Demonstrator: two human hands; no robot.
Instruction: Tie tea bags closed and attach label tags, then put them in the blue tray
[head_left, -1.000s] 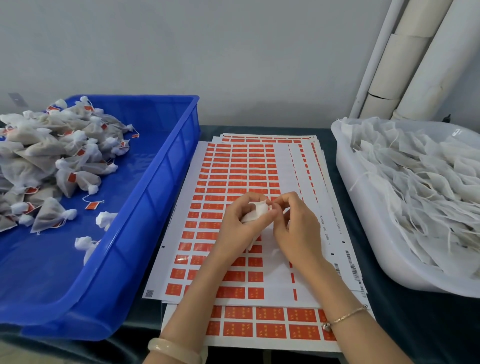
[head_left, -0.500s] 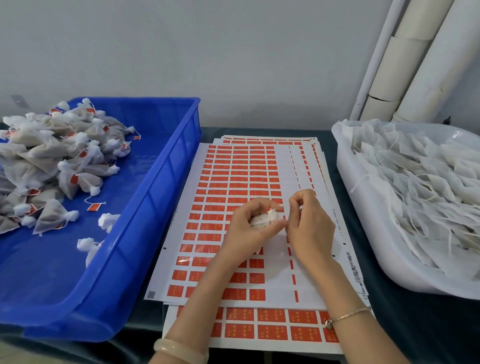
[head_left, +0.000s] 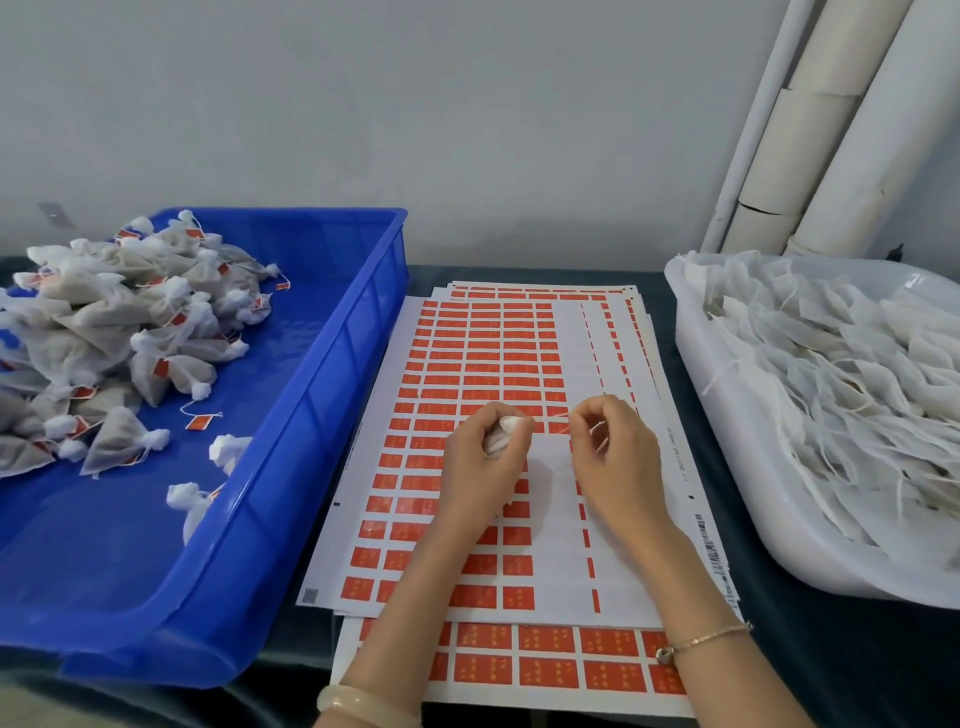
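Left hand (head_left: 483, 462) curled closed round tea bag (head_left: 501, 435); right hand (head_left: 618, 462) thumb and forefinger pinch its string (head_left: 550, 415) (straight between hands) above label sheet (head_left: 467, 353).

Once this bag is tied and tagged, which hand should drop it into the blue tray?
Left. The left hand grips the tea bag and is nearer the blue tray; the right hand only pinches the string.
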